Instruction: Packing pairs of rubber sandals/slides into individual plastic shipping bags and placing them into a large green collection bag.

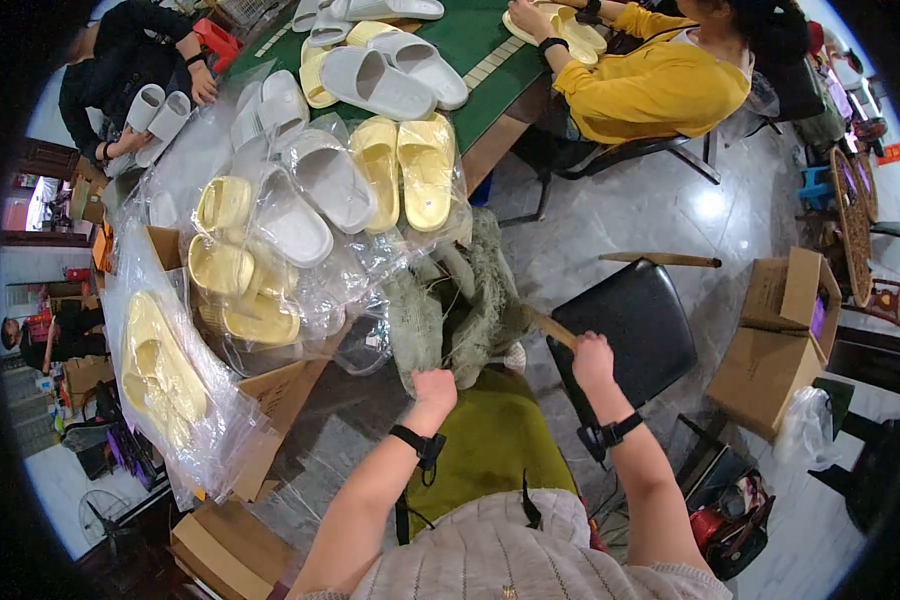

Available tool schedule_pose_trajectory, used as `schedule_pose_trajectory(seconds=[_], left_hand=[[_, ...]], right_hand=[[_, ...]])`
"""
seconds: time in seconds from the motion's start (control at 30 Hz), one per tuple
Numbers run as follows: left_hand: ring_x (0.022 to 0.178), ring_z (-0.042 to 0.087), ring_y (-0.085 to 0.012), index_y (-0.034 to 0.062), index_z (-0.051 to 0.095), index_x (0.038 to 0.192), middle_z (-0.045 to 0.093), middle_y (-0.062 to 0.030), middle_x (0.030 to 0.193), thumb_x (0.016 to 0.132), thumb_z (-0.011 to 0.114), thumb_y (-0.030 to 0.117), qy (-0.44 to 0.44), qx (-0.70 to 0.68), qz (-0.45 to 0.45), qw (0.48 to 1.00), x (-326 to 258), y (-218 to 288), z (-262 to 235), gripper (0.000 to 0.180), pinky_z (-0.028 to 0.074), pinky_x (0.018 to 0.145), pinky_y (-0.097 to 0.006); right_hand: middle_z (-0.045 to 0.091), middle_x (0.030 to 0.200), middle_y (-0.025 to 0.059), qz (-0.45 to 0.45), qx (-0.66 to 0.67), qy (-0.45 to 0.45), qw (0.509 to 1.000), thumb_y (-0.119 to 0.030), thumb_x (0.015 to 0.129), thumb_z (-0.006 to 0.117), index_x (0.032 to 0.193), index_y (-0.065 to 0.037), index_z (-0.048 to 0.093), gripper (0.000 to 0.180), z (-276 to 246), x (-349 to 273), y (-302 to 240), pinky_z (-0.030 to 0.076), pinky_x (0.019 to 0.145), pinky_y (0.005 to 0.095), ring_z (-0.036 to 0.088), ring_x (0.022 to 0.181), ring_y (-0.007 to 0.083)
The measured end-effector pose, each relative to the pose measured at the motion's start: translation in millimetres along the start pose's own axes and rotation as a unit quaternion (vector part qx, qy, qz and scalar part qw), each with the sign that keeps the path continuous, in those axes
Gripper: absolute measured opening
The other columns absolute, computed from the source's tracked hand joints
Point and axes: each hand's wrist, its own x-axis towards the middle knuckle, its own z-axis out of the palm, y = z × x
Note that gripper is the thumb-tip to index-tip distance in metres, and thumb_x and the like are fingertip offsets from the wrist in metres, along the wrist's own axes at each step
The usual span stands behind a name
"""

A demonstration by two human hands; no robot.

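Note:
My left hand (pixel 435 388) is closed on the near edge of a shaggy grey-green cloth (pixel 485 285), bunched beside the table's corner. My right hand (pixel 592 358) is wrapped round the end of a wooden armrest (pixel 550 326) of a chair with a black padded seat (pixel 635 325). Between my forearms lies an olive-green surface (pixel 490 440); whether it is a seat or clothing I cannot tell. Left of the cloth, yellow slippers (pixel 426 175) and grey slippers (pixel 295 220) lie on and under clear plastic bags.
A green-topped table (pixel 490 35) carries more slippers. Cardboard boxes stand at the right (pixel 770 350) and lower left (pixel 235 545). A person in yellow (pixel 650 85) sits across, handling yellow slippers; another in black (pixel 130 70) holds light slippers. A bag (pixel 740 530) lies on the floor.

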Motion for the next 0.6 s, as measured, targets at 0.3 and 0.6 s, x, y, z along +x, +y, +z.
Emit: schedule_pose_trajectory(seconds=[0.3, 0.6], left_hand=[[0.109, 0.051, -0.031, 0.0117, 0.071, 0.084, 0.065, -0.0055, 0.098, 0.076, 0.07, 0.019, 0.366, -0.227, 0.07, 0.9, -53, -4, -48, 0.011, 0.036, 0.094, -0.052], [0.119, 0.049, -0.0323, 0.0063, 0.061, 0.076, 0.057, -0.0073, 0.111, 0.069, 0.065, 0.005, 0.364, -0.311, 0.364, 0.799, -152, -10, -102, 0.008, 0.041, 0.102, -0.046]], right_hand=[[0.062, 0.089, 0.0149, -0.096, -0.003, -0.115, 0.989, -0.014, 0.08, 0.061, 0.081, -0.005, 0.067, 0.01, 52, -97, -26, 0.054, 0.071, 0.044, 0.061, 0.083, 0.0362], [0.065, 0.114, 0.0163, 0.12, 0.34, -0.121, 0.925, -0.041, 0.09, 0.064, 0.108, 0.001, 0.064, 0.046, 92, 53, -36, 0.052, 0.072, 0.0395, 0.067, 0.085, 0.0261]])
